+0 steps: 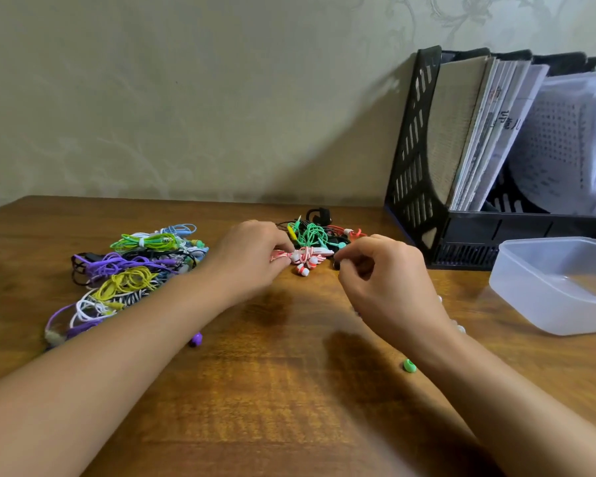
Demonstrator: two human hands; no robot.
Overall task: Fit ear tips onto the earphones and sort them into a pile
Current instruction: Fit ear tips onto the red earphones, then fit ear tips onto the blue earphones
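Red-and-white striped earphones [305, 257] sit bundled at table centre, left hand [252, 258] pinching the bundle's left end with thumb and curled fingers. Right hand [381, 273] hovers just right of the bundle, fingers curled in, tips pinched together near something small and dark; likely an ear tip, but too small to confirm.

Step looks like fitting a tip on one bud. To do it well: left hand should pin the bud itself, not just the cord, nozzle facing right; right hand pushes the tip straight on and twists slightly until seated. One bud dangles loose below the bundle, easy target.

Behind the hands lies an unsorted tangle [319, 232] of green, black and red cords. Far left is a bigger pile [131, 270], purple, yellow, green, striped. Loose on the wooden table [272, 390]: a green ear tip [409, 365] by the right wrist, a purple ear tip [196, 339] by the left forearm. Clear plastic tub [558, 287] and black file rack [427, 160] at right.

Hidden: right forearm covers some small white beads or tips; right fingertips mask what they hold.
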